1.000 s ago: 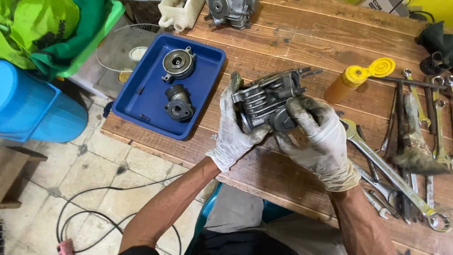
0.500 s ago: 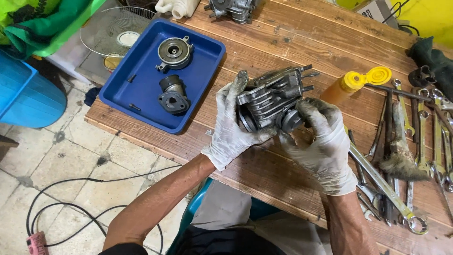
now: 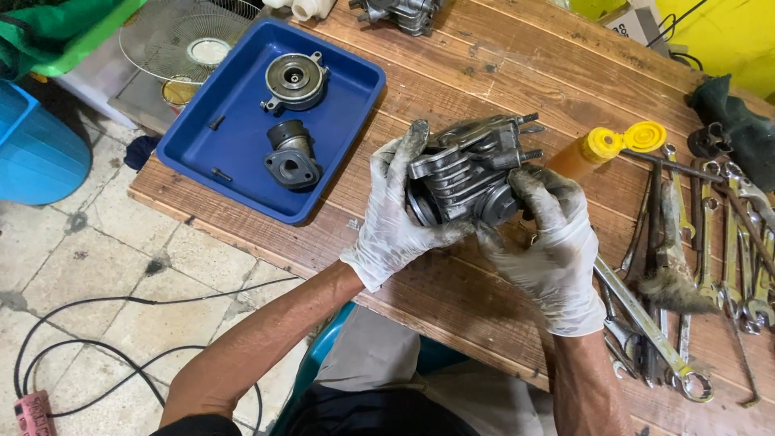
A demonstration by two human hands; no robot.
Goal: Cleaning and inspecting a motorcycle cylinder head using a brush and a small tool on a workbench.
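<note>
Two metal parts [image 3: 292, 117] in blue tray [image 3: 242, 153]

A worn plank surface [image 3: 452, 73] stands over a pale tiled floor [image 3: 89, 250] (stained, with black cable [image 3: 105, 351] looping near), a yellow wall [image 3: 726, 32] far right.

engine part [image 3: 472, 173]: dull grey metal | tray [image 3: 242, 153]: glossy blue plastic | table [image 3: 452, 73]: rough wood

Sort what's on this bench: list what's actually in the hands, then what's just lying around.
In hand:
finned engine part
left hand
right hand

Lying about:
blue tray with two small engine parts
yellow-capped bottle
wrenches
brush
</note>
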